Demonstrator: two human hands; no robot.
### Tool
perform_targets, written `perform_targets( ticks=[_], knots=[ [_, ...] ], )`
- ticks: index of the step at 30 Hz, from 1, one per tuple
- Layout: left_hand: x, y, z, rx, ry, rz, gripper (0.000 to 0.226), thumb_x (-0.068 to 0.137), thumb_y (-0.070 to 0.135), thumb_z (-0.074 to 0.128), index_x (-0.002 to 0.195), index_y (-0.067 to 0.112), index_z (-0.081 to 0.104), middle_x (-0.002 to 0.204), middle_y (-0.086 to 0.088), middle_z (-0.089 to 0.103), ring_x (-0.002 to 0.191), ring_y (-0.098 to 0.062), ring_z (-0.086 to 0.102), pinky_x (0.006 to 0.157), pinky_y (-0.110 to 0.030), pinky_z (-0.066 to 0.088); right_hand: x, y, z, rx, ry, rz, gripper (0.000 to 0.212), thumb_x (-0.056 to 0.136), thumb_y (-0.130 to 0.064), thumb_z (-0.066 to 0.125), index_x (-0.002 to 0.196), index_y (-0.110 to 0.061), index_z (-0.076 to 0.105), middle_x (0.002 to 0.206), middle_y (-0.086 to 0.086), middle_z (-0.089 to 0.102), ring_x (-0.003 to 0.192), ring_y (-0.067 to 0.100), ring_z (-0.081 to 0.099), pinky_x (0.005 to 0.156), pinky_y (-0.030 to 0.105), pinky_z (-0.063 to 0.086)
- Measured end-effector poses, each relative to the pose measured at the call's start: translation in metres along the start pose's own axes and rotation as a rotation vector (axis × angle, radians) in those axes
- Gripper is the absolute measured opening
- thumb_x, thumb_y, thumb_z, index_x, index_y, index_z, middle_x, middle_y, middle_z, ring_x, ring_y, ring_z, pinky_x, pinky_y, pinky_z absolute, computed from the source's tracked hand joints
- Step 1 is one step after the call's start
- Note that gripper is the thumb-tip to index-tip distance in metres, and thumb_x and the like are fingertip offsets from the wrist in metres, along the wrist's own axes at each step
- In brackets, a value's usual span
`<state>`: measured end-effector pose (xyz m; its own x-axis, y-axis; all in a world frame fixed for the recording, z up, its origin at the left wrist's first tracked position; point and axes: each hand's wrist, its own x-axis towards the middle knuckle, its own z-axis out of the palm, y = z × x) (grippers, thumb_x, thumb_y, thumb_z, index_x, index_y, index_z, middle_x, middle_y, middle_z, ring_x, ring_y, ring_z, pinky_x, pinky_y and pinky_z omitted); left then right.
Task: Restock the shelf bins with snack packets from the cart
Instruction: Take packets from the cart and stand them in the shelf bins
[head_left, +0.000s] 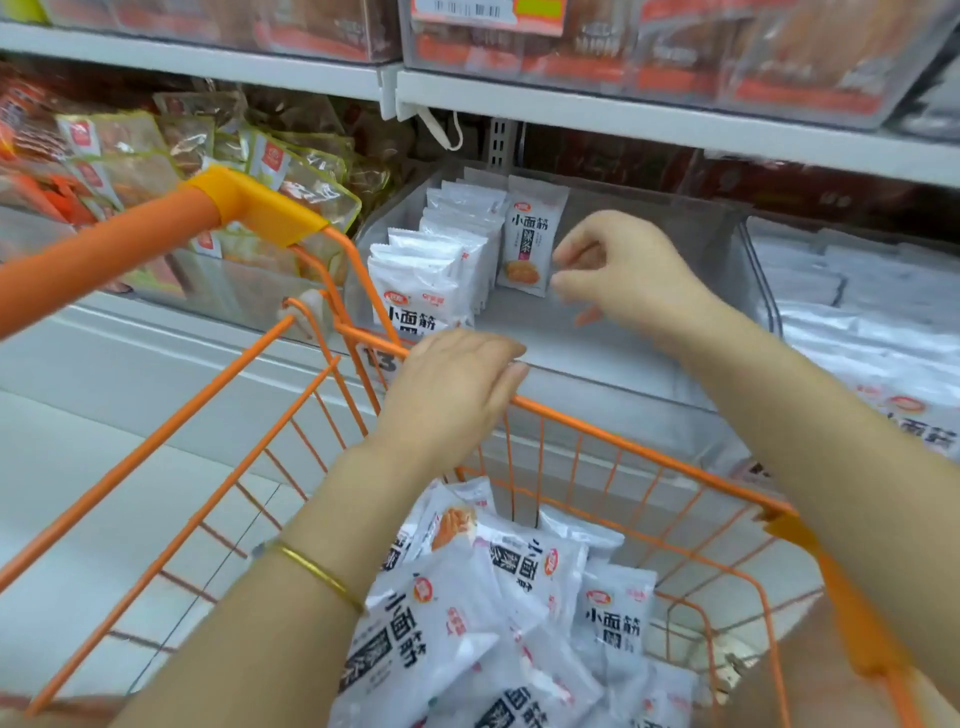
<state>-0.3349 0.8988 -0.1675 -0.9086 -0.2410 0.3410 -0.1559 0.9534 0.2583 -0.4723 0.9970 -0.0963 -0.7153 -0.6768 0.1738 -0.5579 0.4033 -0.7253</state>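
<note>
The right hand (628, 270) is inside the clear shelf bin (571, 332), its fingers curled. Thumb and forefinger tips meet the lower right edge of one upright snack packet (530, 234). Whether they pinch it or only touch it cannot be determined. This packet stands just right of a row of identical white packets (447, 260) filed along the bin's left wall.

The left hand (447, 395) lies palm down on the far rim of the orange cart (649, 455), fingers extended and holding nothing. A gold bracelet (322, 574) circles its wrist. Loose white packets (498, 613) are heaped in the near cart basket.
</note>
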Motion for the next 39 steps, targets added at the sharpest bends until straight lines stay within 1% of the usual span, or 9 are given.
perform_targets(
  ticks=[3, 6, 10, 14, 20, 25, 33, 35, 39],
  knots=[
    [-0.001, 0.006, -0.004, -0.056, -0.017, -0.01, 0.034, 0.097, 0.033, 0.042, 0.122, 0.018, 0.058, 0.121, -0.003, 0.062, 0.117, -0.025, 0.05, 0.097, -0.034, 0.032, -0.073, -0.009, -0.003, 0.028, -0.315, -0.037, 0.009, 0.084, -0.003, 0.063, 0.08, -0.011, 0.062, 0.067, 0.005, 0.064, 0.06, 0.017, 0.066, 0.056, 0.03, 0.056],
    [-0.003, 0.013, -0.013, -0.107, 0.017, -0.001, 0.031, 0.095, 0.025, 0.049, 0.123, 0.015, 0.059, 0.124, -0.002, 0.06, 0.12, -0.023, 0.048, 0.099, -0.037, 0.036, -0.105, 0.005, 0.024, -0.352, -0.585, -0.1, 0.007, 0.086, -0.019, 0.063, 0.082, -0.014, 0.067, 0.071, 0.0, 0.065, 0.064, 0.014, 0.06, 0.059, 0.022, 0.048],
    [-0.008, 0.018, -0.022, -0.135, 0.064, 0.029, 0.027, 0.094, 0.022, 0.052, 0.118, 0.016, 0.062, 0.119, 0.0, 0.062, 0.116, -0.02, 0.048, 0.098, -0.035, 0.036, -0.121, 0.029, 0.06, -0.703, -0.723, -0.145, 0.024, 0.091, -0.032, 0.054, 0.096, -0.008, 0.057, 0.092, 0.006, 0.058, 0.085, 0.024, 0.053, 0.068, 0.034, 0.044],
    [-0.012, 0.016, -0.021, -0.116, 0.118, 0.103, 0.023, 0.09, 0.029, 0.055, 0.105, 0.018, 0.067, 0.104, 0.003, 0.067, 0.102, -0.022, 0.055, 0.09, -0.041, 0.042, -0.128, 0.042, 0.074, -0.788, -0.81, -0.099, 0.033, 0.09, -0.032, 0.06, 0.069, -0.012, 0.043, 0.072, 0.001, 0.046, 0.079, 0.023, 0.047, 0.065, 0.031, 0.04],
    [-0.01, 0.02, -0.011, -0.097, 0.129, 0.253, 0.036, 0.086, 0.047, 0.046, 0.094, 0.02, 0.069, 0.091, 0.005, 0.067, 0.089, -0.023, 0.057, 0.08, -0.045, 0.044, -0.129, 0.015, 0.042, -0.772, -0.674, -0.176, 0.034, 0.082, -0.037, 0.066, 0.065, -0.017, 0.044, 0.066, -0.004, 0.043, 0.071, 0.02, 0.046, 0.05, 0.028, 0.033],
    [-0.012, 0.031, -0.016, -0.435, 0.056, 0.111, 0.051, 0.088, 0.053, 0.032, 0.087, 0.022, 0.072, 0.081, 0.011, 0.069, 0.086, -0.011, 0.054, 0.084, -0.026, 0.04, -0.124, -0.015, -0.014, -0.579, -0.411, -0.13, 0.017, 0.074, -0.039, 0.071, 0.086, -0.028, 0.065, 0.073, -0.01, 0.05, 0.081, 0.013, 0.052, 0.069, 0.033, 0.046],
    [-0.012, 0.037, -0.021, -0.795, -0.105, -0.114, 0.021, 0.092, 0.035, 0.053, 0.091, 0.016, 0.062, 0.072, 0.007, 0.059, 0.062, -0.003, 0.056, 0.058, -0.023, 0.046, -0.083, -0.007, -0.036, 0.223, 0.033, 0.041, 0.016, 0.077, -0.02, 0.074, 0.082, -0.021, 0.059, 0.075, -0.001, 0.065, 0.058, 0.007, 0.063, 0.048, 0.022, 0.05],
    [-0.007, 0.032, -0.021, -0.907, 0.036, -0.222, 0.023, 0.093, 0.032, 0.051, 0.09, 0.011, 0.06, 0.07, 0.004, 0.059, 0.058, -0.004, 0.054, 0.056, -0.023, 0.044, -0.078, -0.003, -0.027, 0.554, 0.007, 0.167, 0.013, 0.088, -0.028, 0.063, 0.088, -0.016, 0.058, 0.083, 0.008, 0.068, 0.065, 0.011, 0.067, 0.051, 0.025, 0.054],
    [-0.003, 0.028, -0.02, -0.895, 0.195, -0.32, 0.025, 0.096, 0.033, 0.046, 0.083, 0.013, 0.055, 0.062, 0.01, 0.047, 0.049, 0.003, 0.044, 0.048, -0.014, 0.034, -0.075, 0.007, -0.001, 0.363, -0.263, 0.192, 0.021, 0.086, -0.034, 0.063, 0.1, -0.018, 0.064, 0.09, -0.001, 0.071, 0.072, 0.012, 0.065, 0.055, 0.025, 0.051]
  ],
)
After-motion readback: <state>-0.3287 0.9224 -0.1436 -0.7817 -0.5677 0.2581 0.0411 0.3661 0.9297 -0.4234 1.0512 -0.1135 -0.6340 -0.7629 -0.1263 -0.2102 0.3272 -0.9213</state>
